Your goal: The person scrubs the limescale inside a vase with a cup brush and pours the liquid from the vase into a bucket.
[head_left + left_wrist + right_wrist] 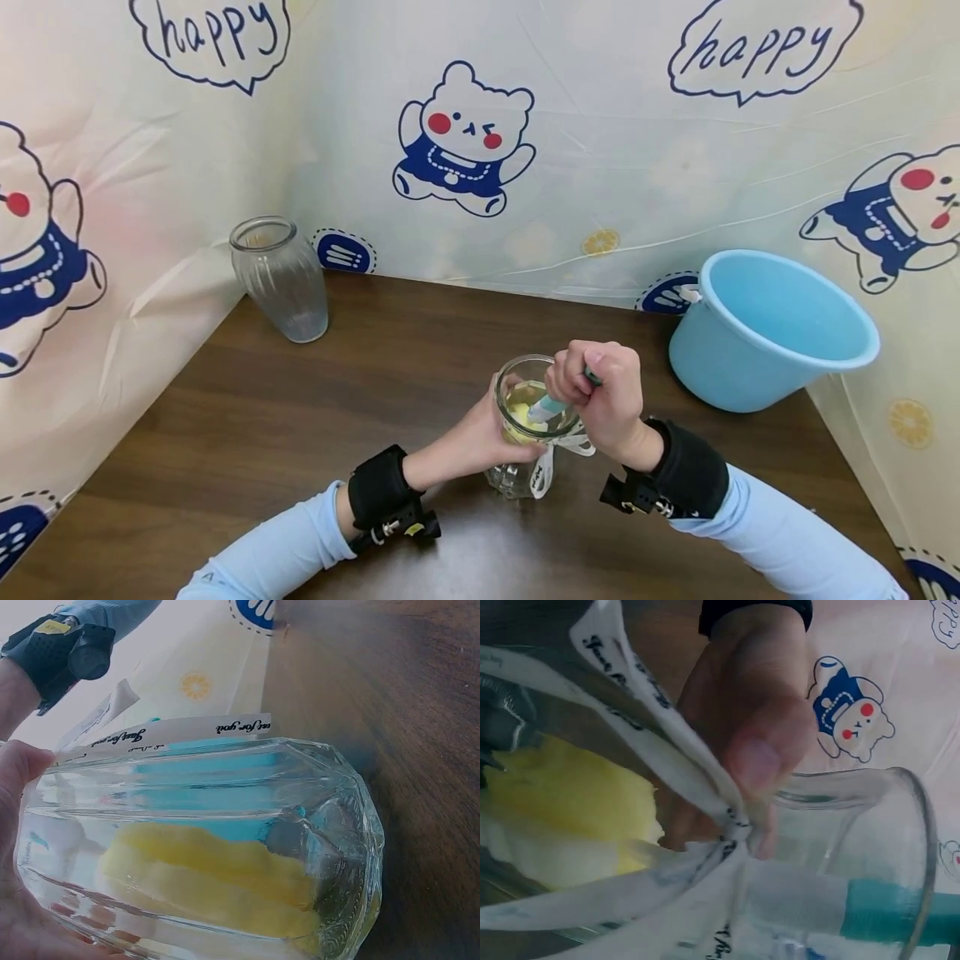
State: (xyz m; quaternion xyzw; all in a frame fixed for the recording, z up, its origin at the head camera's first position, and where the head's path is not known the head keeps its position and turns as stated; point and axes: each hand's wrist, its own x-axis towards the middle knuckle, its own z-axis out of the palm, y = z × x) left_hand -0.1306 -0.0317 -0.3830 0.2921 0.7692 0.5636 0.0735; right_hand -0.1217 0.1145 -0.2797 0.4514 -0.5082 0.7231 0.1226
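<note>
Glass jar (512,480), clasped by curled left fingers (527,452), forward of the tabletop (390,358) back edge; right fingers (573,377) curled round sponge brush (546,408).

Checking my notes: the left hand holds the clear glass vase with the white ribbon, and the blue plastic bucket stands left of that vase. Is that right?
No: the head view shows the bucket right of that ribboned vase, not left. The left hand does hold it.

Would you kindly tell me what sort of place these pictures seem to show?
Probably an indoor tabletop corner set up for recording: a dark brown wood-grain table is screened by pale cartoon-printed sheeting, and black wrist-worn cameras are in view. The room beyond is hidden.
</note>
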